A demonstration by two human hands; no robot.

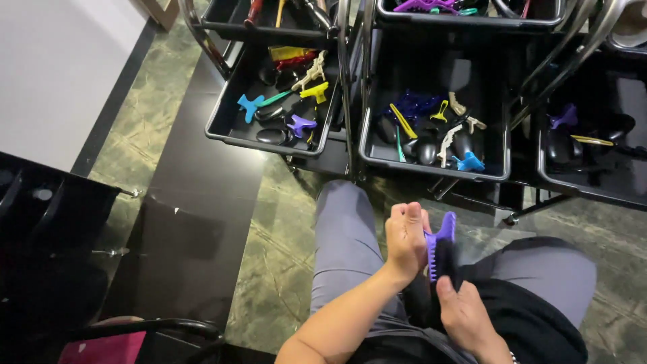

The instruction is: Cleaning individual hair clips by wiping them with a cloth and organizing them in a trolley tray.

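A purple plastic comb (439, 248) with a row of short, even teeth stands nearly upright above the person's lap, near the middle of the view. Beneath it sits a dark, bristly black object (446, 264), probably a brush, though its shape is hard to make out. The left hand (406, 237) is curled into a loose fist, its fingers together and pressed against the toothed edge of the comb. The right hand (465, 311) grips from below, thumb laid along the black object and fingers wrapped out of sight behind it.

The person sits in smooth grey trousers (344, 236) over a glossy, green marbled floor (269, 269). Farther off, chrome-framed trolleys hold black plastic trays: the left tray (226, 121) carries blue, yellow, purple and cream hair clips among shiny black ones, and the middle tray (367, 145) holds a similar jumble of coloured clips.
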